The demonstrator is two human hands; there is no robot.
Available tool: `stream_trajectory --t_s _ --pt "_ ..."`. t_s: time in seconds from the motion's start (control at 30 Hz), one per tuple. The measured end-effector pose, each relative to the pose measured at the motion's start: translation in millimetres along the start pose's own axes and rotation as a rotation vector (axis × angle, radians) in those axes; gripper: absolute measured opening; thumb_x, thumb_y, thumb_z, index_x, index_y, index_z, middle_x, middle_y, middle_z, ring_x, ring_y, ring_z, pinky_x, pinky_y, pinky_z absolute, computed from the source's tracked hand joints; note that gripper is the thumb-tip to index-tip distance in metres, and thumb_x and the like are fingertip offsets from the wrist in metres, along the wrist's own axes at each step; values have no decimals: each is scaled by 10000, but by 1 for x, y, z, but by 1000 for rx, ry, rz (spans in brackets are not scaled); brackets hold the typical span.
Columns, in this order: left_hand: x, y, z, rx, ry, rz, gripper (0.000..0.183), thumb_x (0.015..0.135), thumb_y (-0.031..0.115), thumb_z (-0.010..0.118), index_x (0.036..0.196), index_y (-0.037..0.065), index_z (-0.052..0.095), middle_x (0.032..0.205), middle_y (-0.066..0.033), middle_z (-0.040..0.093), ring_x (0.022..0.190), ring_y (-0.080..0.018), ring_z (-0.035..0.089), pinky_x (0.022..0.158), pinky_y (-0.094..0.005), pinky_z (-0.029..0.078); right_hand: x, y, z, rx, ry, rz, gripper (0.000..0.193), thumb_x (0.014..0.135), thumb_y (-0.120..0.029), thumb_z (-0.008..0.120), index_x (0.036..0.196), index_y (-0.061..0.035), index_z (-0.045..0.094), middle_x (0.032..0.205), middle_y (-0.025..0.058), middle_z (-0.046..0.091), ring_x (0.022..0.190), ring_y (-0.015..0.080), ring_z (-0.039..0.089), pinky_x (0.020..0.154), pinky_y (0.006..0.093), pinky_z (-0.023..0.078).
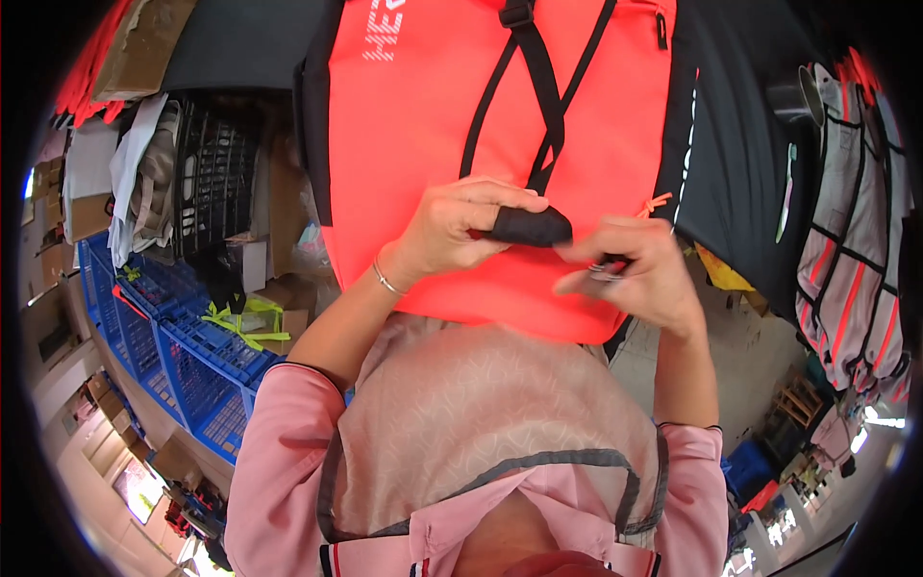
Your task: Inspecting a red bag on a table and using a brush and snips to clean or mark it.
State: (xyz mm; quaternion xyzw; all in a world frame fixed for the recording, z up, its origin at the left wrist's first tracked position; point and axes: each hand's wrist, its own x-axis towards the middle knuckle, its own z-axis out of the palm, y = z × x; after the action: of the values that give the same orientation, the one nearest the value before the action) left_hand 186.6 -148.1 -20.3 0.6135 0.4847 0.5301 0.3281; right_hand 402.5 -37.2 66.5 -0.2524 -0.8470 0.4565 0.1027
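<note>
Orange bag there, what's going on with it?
Someone's left hand pinches a piece of black fabric over the orange bag. Their right hand, close beside it, holds a small dark thing, too blurred to name. Black straps cross on the bag beyond the hands.

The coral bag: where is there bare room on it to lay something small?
The coral bag is bare left of the crossed black straps, below the pale lettering, and right of the straps, toward its dark side edge. Lower down is crowded: the left hand, a black piece and the right hand are there.
</note>
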Motion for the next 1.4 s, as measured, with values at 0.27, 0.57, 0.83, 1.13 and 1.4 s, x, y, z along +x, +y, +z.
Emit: stream_trajectory --t_s 0.27,0.57,0.83,1.13,1.4 --pt "-59 32 5 483 -98 -60 386 915 444 633 1004 86 745 1536 -248 311 1421 -402 258 1149 -561 192 -28 21 17 383 265 486 146 853 -97 756 805 22 687 657 -33 595 605 11 465 552 186 364" --pt "-66 58 16 -235 125 -874 577 851 55 737 1310 -56 405 999 -142 628 852 -132 641 736 -263 533 -38 3 60 670 263 457 242 880 -126 730 1070 23 701 859 19 688 795 63 603 748 236 496" --pt "-53 43 25 -614 354 -819 275 917 34 647 1175 -9 561 923 -23 600 835 -103 630 716 -262 578 -64 -19 95 265 -139 -43 269 713 74 743 976 37 698 901 114 706 828 187 697 690 303 558" --pt "-52 52 29 -699 235 -798 269 889 104 715 1118 6 613 964 -20 637 848 -81 620 675 -251 550 -74 -14 100 487 -120 121 262 706 -2 731 963 0 686 896 117 700 831 282 690 693 334 548" --pt "-54 56 33 -508 42 -703 218 839 70 772 658 -3 674 571 15 609 542 -31 558 479 -230 447 -70 -28 74 690 -50 226 210 778 10 747 984 1 707 893 74 719 771 153 678 668 291 539"
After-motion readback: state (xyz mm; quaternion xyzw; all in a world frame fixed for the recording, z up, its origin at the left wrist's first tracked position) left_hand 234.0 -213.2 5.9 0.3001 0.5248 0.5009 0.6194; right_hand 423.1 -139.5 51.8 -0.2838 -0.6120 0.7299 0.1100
